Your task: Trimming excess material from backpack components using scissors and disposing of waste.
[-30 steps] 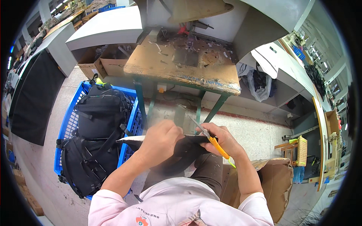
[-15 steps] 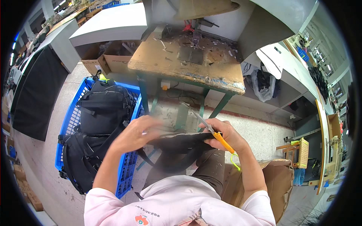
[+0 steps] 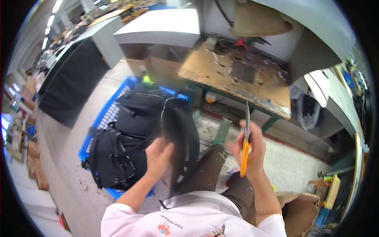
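Note:
My left hand is closed on the edge of a black fabric piece, which hangs upright and is smeared by motion. It is in front of the blue basket. My right hand grips a pair of scissors with orange handles, the metal blades pointing away from me toward the workbench. Left and right hands are well apart, and the scissors do not touch the fabric. Black backpacks fill the blue plastic basket on my left.
Ahead stands a worn wooden workbench on green legs, littered with scraps, under a beige lamp shade. White counters flank it. To my lower right are a cardboard box and a small wooden stool.
My view has swung to the left. The left hand has carried the black fabric away from the right hand, toward the basket. The scissors have turned more upright in my right hand.

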Tool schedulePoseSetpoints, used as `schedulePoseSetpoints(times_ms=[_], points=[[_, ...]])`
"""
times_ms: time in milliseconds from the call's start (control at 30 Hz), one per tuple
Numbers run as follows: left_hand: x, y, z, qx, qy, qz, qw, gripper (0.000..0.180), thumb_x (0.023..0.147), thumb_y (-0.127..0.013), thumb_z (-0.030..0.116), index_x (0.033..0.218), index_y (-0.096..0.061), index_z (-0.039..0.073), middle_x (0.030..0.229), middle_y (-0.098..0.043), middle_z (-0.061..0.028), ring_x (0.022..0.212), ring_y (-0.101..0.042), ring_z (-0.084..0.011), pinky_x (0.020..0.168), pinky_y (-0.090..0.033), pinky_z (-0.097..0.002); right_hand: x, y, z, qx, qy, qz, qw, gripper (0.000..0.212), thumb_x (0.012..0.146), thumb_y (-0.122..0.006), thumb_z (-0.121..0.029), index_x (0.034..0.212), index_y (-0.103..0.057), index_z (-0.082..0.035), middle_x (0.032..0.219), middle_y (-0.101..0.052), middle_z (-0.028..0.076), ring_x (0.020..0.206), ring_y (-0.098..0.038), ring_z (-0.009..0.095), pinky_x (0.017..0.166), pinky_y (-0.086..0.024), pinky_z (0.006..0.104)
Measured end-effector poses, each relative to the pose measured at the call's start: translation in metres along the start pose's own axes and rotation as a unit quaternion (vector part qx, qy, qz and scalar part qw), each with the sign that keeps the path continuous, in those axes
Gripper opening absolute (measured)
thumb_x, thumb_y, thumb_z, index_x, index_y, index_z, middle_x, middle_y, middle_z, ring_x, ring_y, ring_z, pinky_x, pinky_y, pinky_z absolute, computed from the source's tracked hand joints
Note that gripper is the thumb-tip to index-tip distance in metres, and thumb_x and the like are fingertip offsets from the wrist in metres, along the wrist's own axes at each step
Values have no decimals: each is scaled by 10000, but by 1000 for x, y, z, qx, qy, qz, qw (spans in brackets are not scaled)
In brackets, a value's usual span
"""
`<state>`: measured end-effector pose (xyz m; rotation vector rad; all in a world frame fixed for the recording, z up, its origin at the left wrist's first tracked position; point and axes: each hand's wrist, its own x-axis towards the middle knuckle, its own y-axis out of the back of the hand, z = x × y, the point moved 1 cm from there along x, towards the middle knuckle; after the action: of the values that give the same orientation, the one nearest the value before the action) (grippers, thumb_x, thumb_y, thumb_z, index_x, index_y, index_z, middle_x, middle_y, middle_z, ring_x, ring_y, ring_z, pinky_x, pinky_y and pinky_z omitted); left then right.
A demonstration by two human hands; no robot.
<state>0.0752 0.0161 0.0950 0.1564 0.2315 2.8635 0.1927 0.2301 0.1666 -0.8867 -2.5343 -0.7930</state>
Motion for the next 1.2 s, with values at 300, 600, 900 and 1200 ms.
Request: schedulePoseSetpoints(times_ms=[300,600,900,1200], points=[[3,-34,14,-178,128,97,971,342,765,-584,54,1030,-376,-5,771,-590,-84,550,-564,-111,419,-463,-220,-70,-65,-3,-34,27,-186,982,691,590,-762,-214,1118,-379,13,920,-495,154,782,-512,328,668,-436,381],[-8,-42,56,-146,-161,140,966,384,795,-560,111,1108,-375,-12,968,-497,-119,812,-523,-162,701,-437,-272,-47,-24,19,-41,12,-45,998,473,573,-647,45,1016,-493,-18,863,-565,109,764,-562,223,677,-445,283],[71,17,121,173,-426,-74,885,555,639,-673,148,1153,-477,70,1171,-490,-130,1140,-404,-304,964,-264,-391,-34,58,16,69,-23,-200,977,460,577,-673,33,1004,-513,-28,868,-591,79,748,-597,141,700,-454,227],[119,-53,97,67,-173,-416,890,83,718,-651,66,755,-627,-5,673,-581,-4,623,-507,-59,609,-421,-213,-40,69,31,183,-216,-234,930,503,576,-674,14,1045,-500,-37,842,-525,-9,712,-481,58,664,-385,182]])
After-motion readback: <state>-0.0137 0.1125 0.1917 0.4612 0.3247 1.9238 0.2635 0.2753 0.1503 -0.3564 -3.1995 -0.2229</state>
